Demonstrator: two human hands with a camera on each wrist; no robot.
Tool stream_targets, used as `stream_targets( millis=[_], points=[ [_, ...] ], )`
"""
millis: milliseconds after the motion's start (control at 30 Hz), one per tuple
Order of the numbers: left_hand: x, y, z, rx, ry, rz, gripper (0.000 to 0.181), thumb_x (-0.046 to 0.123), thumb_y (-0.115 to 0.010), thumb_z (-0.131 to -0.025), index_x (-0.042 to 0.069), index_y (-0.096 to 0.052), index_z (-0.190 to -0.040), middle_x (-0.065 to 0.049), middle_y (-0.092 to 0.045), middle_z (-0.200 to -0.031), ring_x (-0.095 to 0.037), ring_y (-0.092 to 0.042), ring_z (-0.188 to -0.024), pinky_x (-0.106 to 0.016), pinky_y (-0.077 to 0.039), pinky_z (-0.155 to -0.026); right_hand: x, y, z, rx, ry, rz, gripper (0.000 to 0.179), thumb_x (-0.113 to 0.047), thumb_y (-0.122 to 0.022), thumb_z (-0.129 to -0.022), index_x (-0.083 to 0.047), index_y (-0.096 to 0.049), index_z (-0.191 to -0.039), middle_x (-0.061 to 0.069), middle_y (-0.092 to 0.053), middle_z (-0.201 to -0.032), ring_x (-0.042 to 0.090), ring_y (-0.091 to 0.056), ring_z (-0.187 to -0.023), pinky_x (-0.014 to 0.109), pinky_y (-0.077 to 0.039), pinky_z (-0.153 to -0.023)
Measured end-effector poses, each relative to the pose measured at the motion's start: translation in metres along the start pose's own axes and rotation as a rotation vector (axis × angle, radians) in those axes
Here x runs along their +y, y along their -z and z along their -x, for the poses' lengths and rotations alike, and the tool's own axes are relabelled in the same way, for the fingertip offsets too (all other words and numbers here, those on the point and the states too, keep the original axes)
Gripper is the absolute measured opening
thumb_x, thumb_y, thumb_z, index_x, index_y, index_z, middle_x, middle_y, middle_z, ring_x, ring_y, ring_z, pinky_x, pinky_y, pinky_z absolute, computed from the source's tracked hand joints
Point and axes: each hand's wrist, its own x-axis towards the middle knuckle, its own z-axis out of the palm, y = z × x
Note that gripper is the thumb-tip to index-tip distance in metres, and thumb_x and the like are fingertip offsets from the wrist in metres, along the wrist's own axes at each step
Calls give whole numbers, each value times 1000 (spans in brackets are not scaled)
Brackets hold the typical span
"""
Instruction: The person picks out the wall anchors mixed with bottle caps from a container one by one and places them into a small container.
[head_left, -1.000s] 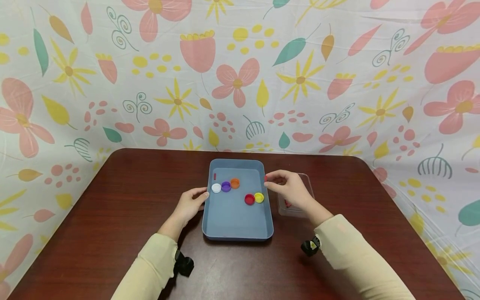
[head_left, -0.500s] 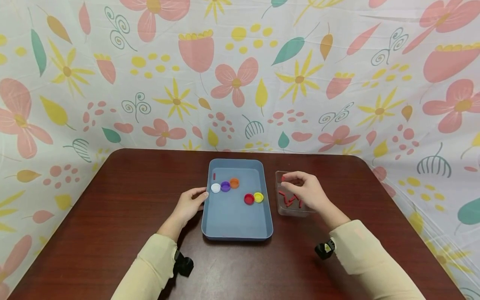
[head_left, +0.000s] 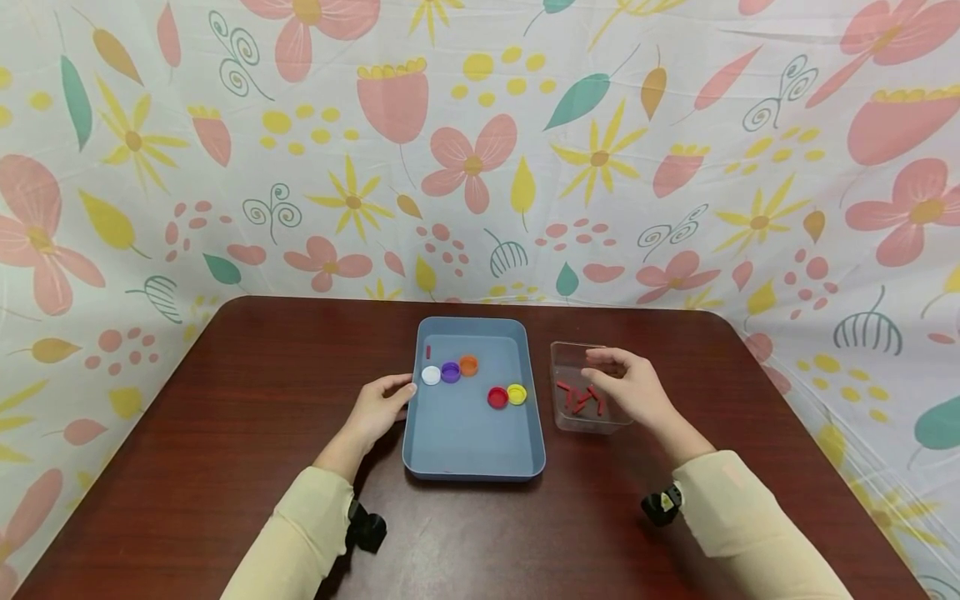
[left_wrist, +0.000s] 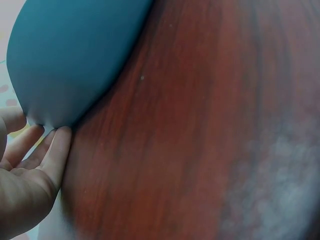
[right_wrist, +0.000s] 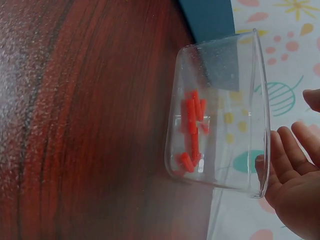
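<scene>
My left hand [head_left: 378,410] holds the blue-grey tray [head_left: 472,454] by its left side, thumb at the rim and fingertips against the outer wall in the left wrist view. Inside the tray lie a white bottle cap [head_left: 431,376], a purple cap [head_left: 450,372], an orange cap [head_left: 468,365], a red cap [head_left: 497,397] and a yellow cap [head_left: 517,394]. One short red stick [head_left: 428,352] lies near the tray's upper left. Over the right part of a clear plastic box [head_left: 566,419], my right hand [head_left: 630,387] has its fingers apart with nothing between them. Several red sticks [right_wrist: 192,117] lie on the box floor.
The dark wooden table [head_left: 300,350] extends around the tray and box, its far edge close to a flower-printed cloth [head_left: 480,167]. Black wrist cameras hang under both sleeves. A narrow gap separates the tray from the box.
The right hand has moved right from the tray's rim to over the box, and the red stick it pinched is gone from its fingers, which have spread. The left hand has stayed put.
</scene>
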Motion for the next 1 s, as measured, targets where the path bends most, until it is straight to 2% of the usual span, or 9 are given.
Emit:
stream_targets(
  millis=[400,733,1000],
  points=[
    [0,0,0,6,-3,-10,38,13,-55,-96,-1,-54,-130,-23,-55,-127,-29,-67,-99,-36,-58,-85,-4,-2,-3,3,-2,-16,40,-25,-68,-88,-2,-62,-120,17,-65,-117,-5,-59,-82,15,-53,-68],
    [0,0,0,6,-5,-19,38,13,-55,-96,-1,-53,-131,-24,-55,-127,-29,-66,-100,-37,-57,-85,-13,-6,-8,-21,-4,-17,42,-29,-67,-89,-4,-61,-122,14,-64,-119,10,-63,-89,17,-53,-72],
    [1,0,1,1,-4,-23,38,14,-55,-96,0,-53,-132,-22,-54,-129,-30,-65,-102,-36,-57,-86,-23,-13,-13,-35,14,-52,42,-28,-67,-89,-3,-61,-121,17,-63,-120,7,-61,-91,17,-53,-71]
  ],
)
